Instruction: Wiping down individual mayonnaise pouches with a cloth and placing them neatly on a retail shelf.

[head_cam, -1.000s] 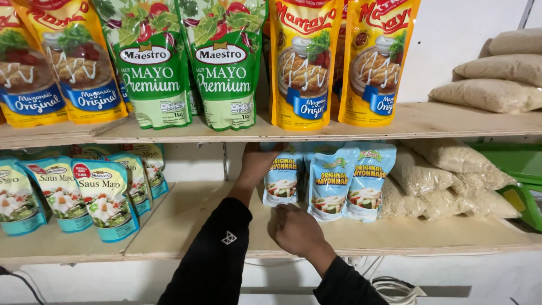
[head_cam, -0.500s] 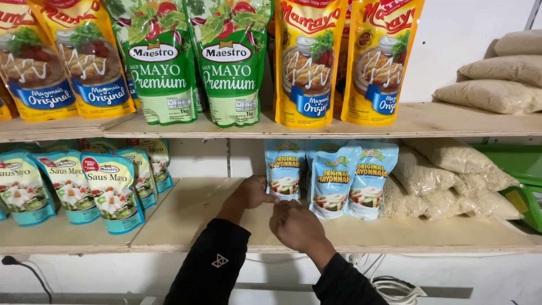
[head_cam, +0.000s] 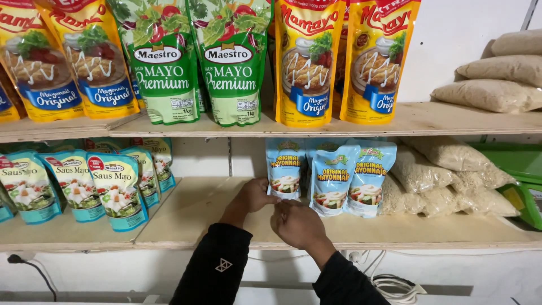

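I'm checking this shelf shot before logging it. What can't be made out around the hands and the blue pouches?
Head view:
- Right hand: fingertips hidden behind its own back, so any grip cannot be told.
- Left hand: fingertips touch the leftmost blue pouch; whether they pinch it is unclear.
- Rear blue pouch: mostly covered by the pouches in front.
- Green crate: cut off by the right edge.
- Both forearms: cut off by the bottom edge.

To the left of your left hand the lower shelf lies bare up to the teal sauce pouches; right of your right hand, blue mayonnaise pouches and grain bags block the way; the upper shelf caps the space overhead
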